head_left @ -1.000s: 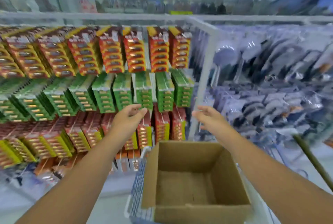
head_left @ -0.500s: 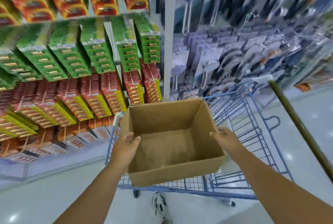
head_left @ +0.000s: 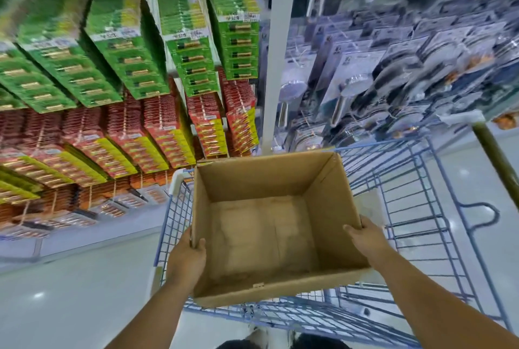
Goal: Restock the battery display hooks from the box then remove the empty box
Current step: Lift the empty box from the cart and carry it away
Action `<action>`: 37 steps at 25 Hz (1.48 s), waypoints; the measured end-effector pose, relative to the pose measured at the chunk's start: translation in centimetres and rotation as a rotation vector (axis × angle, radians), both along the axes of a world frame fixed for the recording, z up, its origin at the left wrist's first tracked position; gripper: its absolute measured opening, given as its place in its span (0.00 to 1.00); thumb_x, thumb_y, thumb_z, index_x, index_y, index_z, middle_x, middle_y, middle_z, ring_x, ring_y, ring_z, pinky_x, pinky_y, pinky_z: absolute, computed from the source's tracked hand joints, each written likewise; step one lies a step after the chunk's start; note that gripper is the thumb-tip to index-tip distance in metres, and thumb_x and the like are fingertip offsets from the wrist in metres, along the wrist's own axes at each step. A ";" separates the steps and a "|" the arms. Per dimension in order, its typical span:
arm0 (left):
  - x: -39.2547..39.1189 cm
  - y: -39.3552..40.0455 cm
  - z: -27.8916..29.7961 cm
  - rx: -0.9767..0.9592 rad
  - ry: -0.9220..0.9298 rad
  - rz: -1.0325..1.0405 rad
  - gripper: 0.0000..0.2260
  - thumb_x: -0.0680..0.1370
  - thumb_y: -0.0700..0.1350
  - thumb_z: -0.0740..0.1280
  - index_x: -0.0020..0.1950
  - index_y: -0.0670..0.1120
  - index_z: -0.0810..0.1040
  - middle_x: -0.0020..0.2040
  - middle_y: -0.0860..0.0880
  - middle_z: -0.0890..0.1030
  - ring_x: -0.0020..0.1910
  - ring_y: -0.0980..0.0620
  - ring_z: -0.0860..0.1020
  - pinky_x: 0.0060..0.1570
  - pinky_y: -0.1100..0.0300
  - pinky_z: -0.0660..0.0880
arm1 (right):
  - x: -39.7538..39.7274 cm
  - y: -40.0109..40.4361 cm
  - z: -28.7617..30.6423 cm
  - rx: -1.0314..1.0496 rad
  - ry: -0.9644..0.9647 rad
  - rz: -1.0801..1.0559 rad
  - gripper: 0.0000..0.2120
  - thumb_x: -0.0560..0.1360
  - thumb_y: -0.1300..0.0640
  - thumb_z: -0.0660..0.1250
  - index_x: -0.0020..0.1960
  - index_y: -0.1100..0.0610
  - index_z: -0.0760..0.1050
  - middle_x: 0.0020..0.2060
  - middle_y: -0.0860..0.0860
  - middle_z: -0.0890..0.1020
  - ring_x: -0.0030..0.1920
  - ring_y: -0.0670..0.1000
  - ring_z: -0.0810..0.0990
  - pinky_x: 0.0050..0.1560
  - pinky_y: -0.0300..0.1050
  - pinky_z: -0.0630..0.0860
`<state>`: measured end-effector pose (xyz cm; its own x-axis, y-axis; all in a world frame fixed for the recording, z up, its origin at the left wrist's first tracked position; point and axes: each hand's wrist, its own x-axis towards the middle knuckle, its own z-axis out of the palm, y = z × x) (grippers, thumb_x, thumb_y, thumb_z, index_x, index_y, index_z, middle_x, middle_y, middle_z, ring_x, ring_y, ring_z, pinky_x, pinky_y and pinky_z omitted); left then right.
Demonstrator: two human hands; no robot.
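**A:** What sits closest to the camera, and what is hard to see?

**B:** At the bottom edge, dark shapes are cut off; I cannot tell what they are. Two bare forearms reach forward. The left hand (head_left: 187, 260) grips the left wall of the cardboard box (head_left: 269, 239), thumb hooked over the rim and inside; its fingers are hidden behind the wall. The right hand (head_left: 365, 237) holds the right wall, fingertips curled over the rim, with its palm outside and out of sight.

**A:** How does the box look, and where is it?

**B:** Plain brown, open at the top, nothing inside. Its floor shows pale scuffs and a seam. It is held over a blue wire cart (head_left: 415, 208); whether its base touches the cart is hidden.

**A:** And farther off?

**B:** Left, the battery display (head_left: 157, 73): green packs above, red-and-yellow packs below, blurred so the labels cannot be read. A white post (head_left: 276, 53) divides them from smeared grey packaged goods (head_left: 393, 62) on the right.
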<state>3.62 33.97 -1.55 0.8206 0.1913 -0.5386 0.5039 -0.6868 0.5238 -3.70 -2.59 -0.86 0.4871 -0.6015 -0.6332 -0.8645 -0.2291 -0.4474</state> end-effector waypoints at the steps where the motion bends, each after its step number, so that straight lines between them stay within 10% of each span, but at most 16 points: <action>1: -0.2 -0.2 0.0 0.014 -0.006 0.000 0.20 0.86 0.47 0.62 0.78 0.47 0.70 0.68 0.40 0.81 0.65 0.35 0.78 0.62 0.46 0.75 | 0.1 -0.1 -0.2 0.008 0.010 0.002 0.19 0.85 0.54 0.63 0.74 0.59 0.71 0.60 0.59 0.81 0.60 0.62 0.78 0.61 0.52 0.73; 10: -4.0 -0.5 4.3 0.108 -0.105 0.000 0.18 0.86 0.46 0.58 0.77 0.47 0.72 0.64 0.41 0.83 0.61 0.36 0.80 0.59 0.46 0.77 | -2.1 -0.9 3.7 0.018 -0.100 0.077 0.15 0.85 0.59 0.61 0.71 0.59 0.73 0.52 0.56 0.80 0.53 0.59 0.78 0.59 0.54 0.77; 20: -8.0 0.0 18.0 0.102 -0.243 0.047 0.18 0.86 0.47 0.61 0.75 0.47 0.74 0.63 0.41 0.82 0.53 0.42 0.78 0.53 0.51 0.75 | -4.9 -3.3 17.0 0.001 -0.326 0.271 0.09 0.83 0.60 0.62 0.47 0.50 0.76 0.41 0.53 0.82 0.41 0.54 0.80 0.43 0.48 0.77; 37: -31.0 12.0 35.6 0.211 -0.566 0.615 0.12 0.85 0.47 0.63 0.67 0.52 0.80 0.55 0.48 0.82 0.52 0.45 0.78 0.56 0.51 0.75 | -4.0 11.4 33.6 -0.003 -0.661 0.894 0.04 0.82 0.59 0.66 0.52 0.54 0.80 0.43 0.55 0.84 0.46 0.59 0.83 0.48 0.51 0.78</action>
